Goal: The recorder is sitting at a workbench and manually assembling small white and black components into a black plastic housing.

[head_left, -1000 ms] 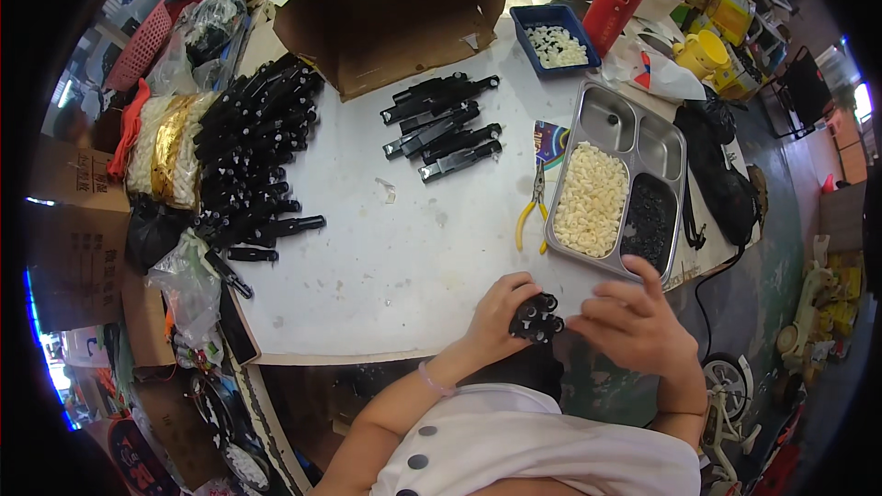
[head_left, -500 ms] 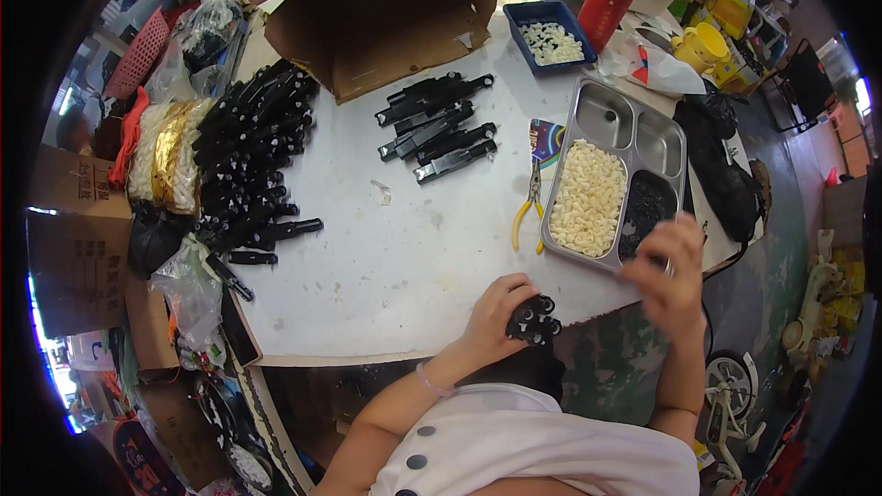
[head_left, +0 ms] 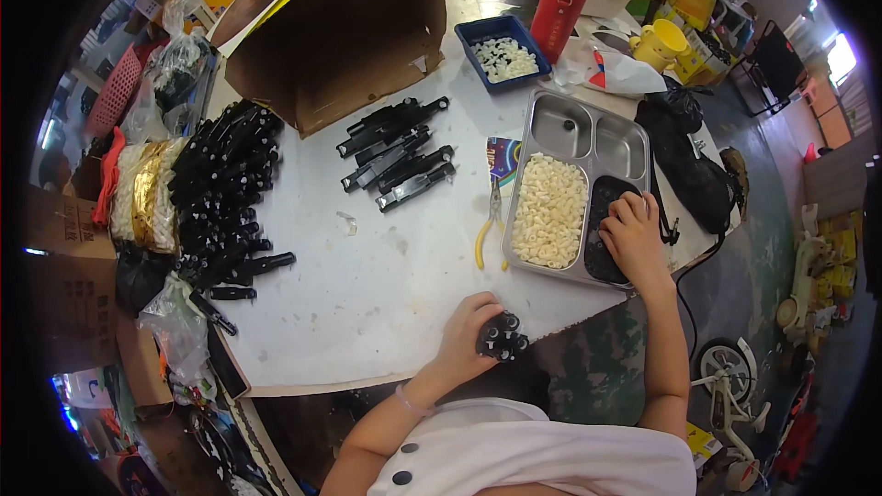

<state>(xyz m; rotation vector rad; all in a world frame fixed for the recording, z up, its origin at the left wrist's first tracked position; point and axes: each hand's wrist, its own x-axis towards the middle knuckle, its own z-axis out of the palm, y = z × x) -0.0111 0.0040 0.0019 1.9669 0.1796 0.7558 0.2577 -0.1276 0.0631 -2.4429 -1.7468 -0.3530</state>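
Observation:
My left hand (head_left: 469, 337) is wrapped round a bundle of black tube-shaped parts (head_left: 502, 338), held near the table's front edge with their ends facing up. My right hand (head_left: 634, 239) reaches into a compartment of small black pieces (head_left: 602, 264) in a metal divided tray (head_left: 568, 273). Its fingers are bent and drawn together at the pieces; whatever is between the fingertips is too small to make out. Beside that compartment, a larger one holds pale cream bits (head_left: 549, 211). Yellow-handled pliers (head_left: 484, 237) lie left of the tray.
Several long black parts (head_left: 395, 152) lie mid-table, and a big heap of them (head_left: 225, 193) is at the left. Behind stand an open cardboard box (head_left: 340, 55), a blue tray (head_left: 503, 50) of white bits and a red flask (head_left: 560, 14). A black bag (head_left: 684, 152) lies right of the metal tray.
My right hand has moved from above the tray's near edge down into the black pieces. My left hand still holds the bundle. The whole view has shifted a little.

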